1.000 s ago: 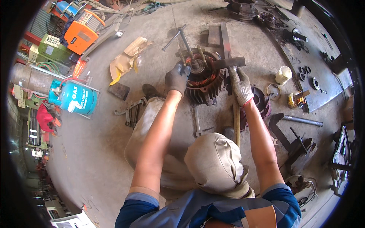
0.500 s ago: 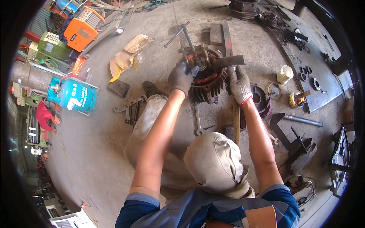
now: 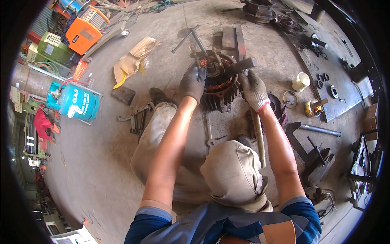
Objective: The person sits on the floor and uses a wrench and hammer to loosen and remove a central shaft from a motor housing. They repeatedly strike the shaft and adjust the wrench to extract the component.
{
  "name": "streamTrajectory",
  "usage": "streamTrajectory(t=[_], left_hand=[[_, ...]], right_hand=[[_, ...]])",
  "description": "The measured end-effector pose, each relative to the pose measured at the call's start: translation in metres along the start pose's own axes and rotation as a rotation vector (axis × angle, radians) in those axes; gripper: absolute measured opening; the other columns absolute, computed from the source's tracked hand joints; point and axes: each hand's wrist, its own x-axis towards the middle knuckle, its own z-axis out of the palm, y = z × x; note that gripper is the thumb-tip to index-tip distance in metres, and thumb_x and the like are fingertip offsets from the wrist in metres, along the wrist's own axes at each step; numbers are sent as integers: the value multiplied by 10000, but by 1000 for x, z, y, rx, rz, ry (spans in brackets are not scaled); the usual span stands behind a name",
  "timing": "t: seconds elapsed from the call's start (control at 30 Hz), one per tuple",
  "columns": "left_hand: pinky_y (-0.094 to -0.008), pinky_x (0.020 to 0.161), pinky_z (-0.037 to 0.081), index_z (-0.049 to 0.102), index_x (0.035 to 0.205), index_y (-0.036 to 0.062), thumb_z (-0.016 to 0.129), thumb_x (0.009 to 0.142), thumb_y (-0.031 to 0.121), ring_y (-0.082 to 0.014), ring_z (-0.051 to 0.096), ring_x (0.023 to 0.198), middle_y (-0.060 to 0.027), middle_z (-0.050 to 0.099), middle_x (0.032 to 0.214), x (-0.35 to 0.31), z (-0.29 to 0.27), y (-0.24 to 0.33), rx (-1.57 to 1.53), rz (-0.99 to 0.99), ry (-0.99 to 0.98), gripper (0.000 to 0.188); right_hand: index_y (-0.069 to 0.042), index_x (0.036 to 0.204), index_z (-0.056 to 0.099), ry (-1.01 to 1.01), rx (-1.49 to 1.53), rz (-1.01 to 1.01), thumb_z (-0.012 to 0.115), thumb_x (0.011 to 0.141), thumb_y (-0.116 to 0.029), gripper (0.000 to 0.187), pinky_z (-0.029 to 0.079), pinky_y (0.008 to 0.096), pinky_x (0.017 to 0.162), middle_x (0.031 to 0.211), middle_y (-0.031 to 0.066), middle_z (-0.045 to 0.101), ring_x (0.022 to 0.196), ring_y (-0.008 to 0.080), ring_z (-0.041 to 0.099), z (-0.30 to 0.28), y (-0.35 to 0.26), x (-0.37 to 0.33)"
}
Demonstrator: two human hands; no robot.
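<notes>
A motor housing (image 3: 222, 95) with a finned outside and copper windings stands on the floor before me. Over its centre is a gear puller (image 3: 198, 41), its screw leaning up and left to a T-bar. My left hand (image 3: 192, 84), in a dark glove, is closed at the puller's left leg beside the housing rim; the fingertips are partly hidden. My right hand (image 3: 254, 89), in a dark-palmed glove with a pale cuff, grips a sledgehammer (image 3: 246, 64) close under its head. The hammer head lies over the housing's right side, and its wooden handle trails back toward my right knee.
A wrench (image 3: 209, 132) lies before my knees, another puller (image 3: 136, 118) beside my left leg. Right are a white cup (image 3: 301, 81), a tin (image 3: 313, 108) and a bench vise (image 3: 319, 160). Left stand a blue gas cylinder (image 3: 77, 101) and an orange welding machine (image 3: 85, 33).
The hammer's handle has swung out to the right at its lower end, and its head has shifted slightly. My left hand stays at the puller. The whole view has drifted a little.
</notes>
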Motion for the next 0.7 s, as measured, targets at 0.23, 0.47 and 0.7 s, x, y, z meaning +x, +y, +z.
streamTrajectory(t=[0.23, 0.47, 0.7], left_hand=[[-491, 731, 534, 675, 1109, 90, 582, 1040, 396, -449, 686, 873, -238, 698, 916, 11, -16, -15, -107, 148, -124, 328], [-477, 724, 536, 681, 1033, 81, 579, 1036, 406, -436, 686, 838, -228, 696, 876, 10, -12, -14, -79, 166, -61, 341], [-489, 821, 553, 686, 1128, 81, 556, 1026, 355, -411, 700, 920, -204, 720, 998, 11, -19, -5, -56, 172, -66, 320]], right_hand=[[-109, 1245, 652, -154, -290, -240, 621, 975, -240, 301, 555, 497, 767, 1138, 209, 691, 930, 411, 693, -82, 62, -114], [-157, 1276, 636, -343, -865, 113, 664, 916, -338, 404, 580, 494, 702, 981, 135, 749, 855, 354, 735, -103, 196, -286], [-177, 1362, 580, -459, -523, 184, 636, 935, -407, 488, 571, 478, 810, 1042, 127, 746, 966, 364, 722, -94, 233, -260]])
